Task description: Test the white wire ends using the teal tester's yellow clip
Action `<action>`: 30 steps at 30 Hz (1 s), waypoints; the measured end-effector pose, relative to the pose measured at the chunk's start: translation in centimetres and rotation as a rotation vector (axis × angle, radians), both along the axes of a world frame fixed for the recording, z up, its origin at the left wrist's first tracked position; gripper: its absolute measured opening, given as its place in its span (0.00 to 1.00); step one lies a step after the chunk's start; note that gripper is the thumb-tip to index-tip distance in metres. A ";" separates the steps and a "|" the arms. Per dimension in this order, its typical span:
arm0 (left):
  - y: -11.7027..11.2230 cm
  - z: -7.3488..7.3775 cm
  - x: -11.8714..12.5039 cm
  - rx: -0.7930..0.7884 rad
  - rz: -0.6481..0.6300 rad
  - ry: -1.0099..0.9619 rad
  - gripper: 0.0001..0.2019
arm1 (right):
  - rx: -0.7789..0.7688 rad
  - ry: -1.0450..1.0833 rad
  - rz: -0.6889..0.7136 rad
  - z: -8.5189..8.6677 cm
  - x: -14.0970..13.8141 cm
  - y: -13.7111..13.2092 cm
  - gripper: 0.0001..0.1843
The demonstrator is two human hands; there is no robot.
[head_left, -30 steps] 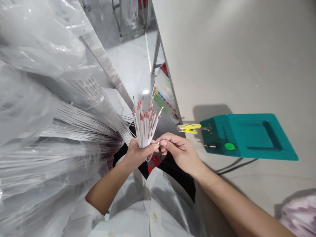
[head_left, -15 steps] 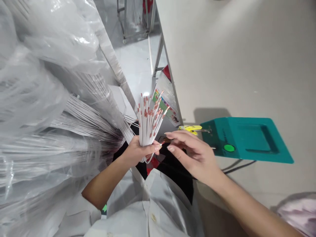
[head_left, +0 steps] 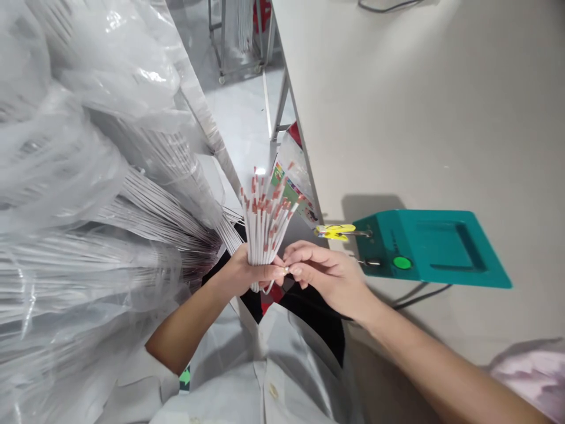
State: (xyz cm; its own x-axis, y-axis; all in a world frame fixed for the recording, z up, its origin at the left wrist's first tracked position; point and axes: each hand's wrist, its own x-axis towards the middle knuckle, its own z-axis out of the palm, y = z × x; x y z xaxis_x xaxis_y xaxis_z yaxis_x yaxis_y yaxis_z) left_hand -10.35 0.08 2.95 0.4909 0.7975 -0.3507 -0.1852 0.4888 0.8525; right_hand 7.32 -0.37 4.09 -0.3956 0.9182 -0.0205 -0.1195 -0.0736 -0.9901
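Note:
My left hand (head_left: 245,274) is closed around a bundle of white wires (head_left: 262,235) that stands upright. The wires end in bare copper-coloured tips, fanned out above the fist. One wire end sticks out sideways between my left thumb and fingers. My right hand (head_left: 329,274) is closed too, its thumb and forefinger pinching that wire's end right beside the left thumb. Most of the pinched end is hidden by the fingertips.
On the table (head_left: 397,135) at right lies a teal device (head_left: 445,247) with a green button, cable and a yellow clip (head_left: 338,231). Plastic-wrapped wire bundles (head_left: 150,200) fill the left side. A pink-white cloth (head_left: 529,374) is at lower right.
My right hand has moved left to the left hand, and its parted fingers have closed on the protruding wire end. The left hand keeps hold of the bundle.

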 end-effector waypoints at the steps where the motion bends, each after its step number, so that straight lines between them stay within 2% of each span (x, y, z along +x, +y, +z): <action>1: 0.0 -0.1 0.1 -0.004 0.029 -0.020 0.14 | -0.104 0.088 -0.053 -0.4 -0.6 -0.4 0.06; 5: -0.3 -0.4 0.6 0.001 0.114 -0.069 0.14 | -0.397 0.271 -0.224 -1.2 -2.4 -1.2 0.12; 7: -0.5 -0.5 0.8 -0.006 0.138 -0.053 0.16 | -0.465 0.285 -0.262 -1.1 -2.8 -1.2 0.15; 9: -0.6 -0.5 1.0 -0.003 0.167 -0.001 0.16 | -0.457 0.243 -0.289 -1.0 -2.8 -1.1 0.15; 11: -0.7 -0.4 1.3 0.019 0.201 0.091 0.15 | -0.376 0.132 -0.321 -1.0 -2.5 -1.0 0.14; 13: -0.8 0.0 1.5 0.046 0.212 0.212 0.13 | -0.220 -0.053 -0.365 -1.3 -2.0 -1.0 0.11; 15: -0.8 0.5 1.8 0.063 0.204 0.318 0.10 | 0.037 -0.285 -0.395 -1.6 -1.5 -1.1 0.09; 19: -1.0 0.9 2.2 0.077 0.202 0.402 0.09 | 0.675 -0.744 -0.349 -2.1 -0.5 -1.0 0.09; 22: -1.1 0.7 2.5 0.059 0.232 0.415 0.07 | 0.990 -1.003 -0.273 -1.9 0.3 -0.6 0.10; 24: -1.0 0.5 2.6 0.061 0.258 0.421 0.08 | 1.081 -1.072 -0.170 -1.6 0.8 -0.2 0.11; 26: -0.9 0.1 2.6 0.075 0.295 0.413 0.09 | 1.080 -1.064 -0.093 -1.3 1.4 -0.1 0.12; 28: -0.7 -0.1 2.4 0.084 0.321 0.381 0.10 | 0.986 -1.004 -0.090 -1.1 1.9 -0.3 0.11; 30: -0.5 -0.4 2.3 0.081 0.321 0.351 0.11 | 0.806 -0.887 -0.145 -1.0 2.1 -0.6 0.10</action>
State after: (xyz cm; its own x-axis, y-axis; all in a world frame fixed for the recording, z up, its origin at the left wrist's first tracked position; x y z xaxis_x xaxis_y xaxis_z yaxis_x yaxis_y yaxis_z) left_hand -8.09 -0.46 2.57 0.0787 0.9209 -0.3817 -0.0102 0.3836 0.9234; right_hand 9.44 -0.97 3.08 -0.4269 0.8267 0.3665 0.6690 0.5614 -0.4871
